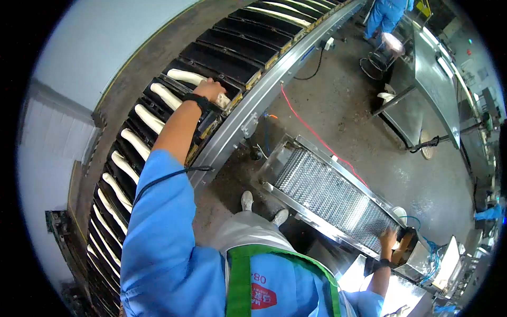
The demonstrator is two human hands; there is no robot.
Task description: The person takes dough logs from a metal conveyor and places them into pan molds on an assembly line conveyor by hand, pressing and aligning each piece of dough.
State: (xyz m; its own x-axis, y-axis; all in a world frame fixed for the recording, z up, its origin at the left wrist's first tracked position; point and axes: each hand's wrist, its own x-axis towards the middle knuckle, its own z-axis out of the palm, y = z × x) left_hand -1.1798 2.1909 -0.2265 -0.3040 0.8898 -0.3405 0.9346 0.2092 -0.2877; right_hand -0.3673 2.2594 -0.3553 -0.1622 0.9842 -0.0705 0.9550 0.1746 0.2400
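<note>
My left hand (211,91) reaches out to the black slatted conveyor (232,61) and rests with bent fingers on a long pale dough strip (185,76) in one slot. More pale strips (136,143) lie one per slot along the curve below it. At the lower right, my right hand (389,240) is at the end of a metal mesh belt (327,195), beside a small pale piece (396,245). Its fingertips are too small and blurred to make out.
A steel rail (248,113) edges the conveyor. A red cable (317,134) crosses the floor beyond the mesh belt. At the upper right stand a steel table (433,79), a stool with a pink cover (392,45) and a person in blue (385,18).
</note>
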